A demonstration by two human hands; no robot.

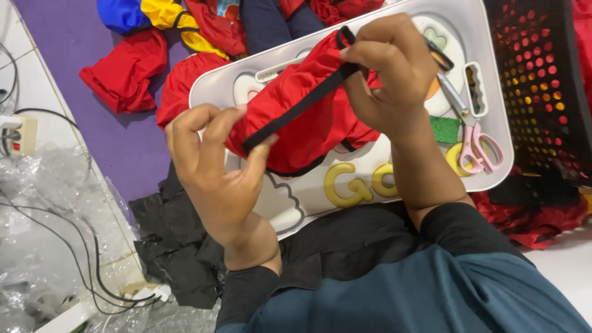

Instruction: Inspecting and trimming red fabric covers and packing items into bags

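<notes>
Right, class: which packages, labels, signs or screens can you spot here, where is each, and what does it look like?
Lap tray: white, rounded, on the person's lap, printed with yellow letters and cartoon shapes.
Green patch: small square on the tray, beside pink scissors.
Clear plastic wrapping: crumpled, on the floor, left.
No screens.

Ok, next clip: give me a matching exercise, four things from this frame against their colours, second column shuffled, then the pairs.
Things:
1. scissors handles
2. strap stretched between the left hand and right hand
3. mat on the floor
4. garment on the tray

Colours:
A. purple
B. red
C. pink
D. black

Pairs: 1-C, 2-D, 3-A, 4-B
</notes>
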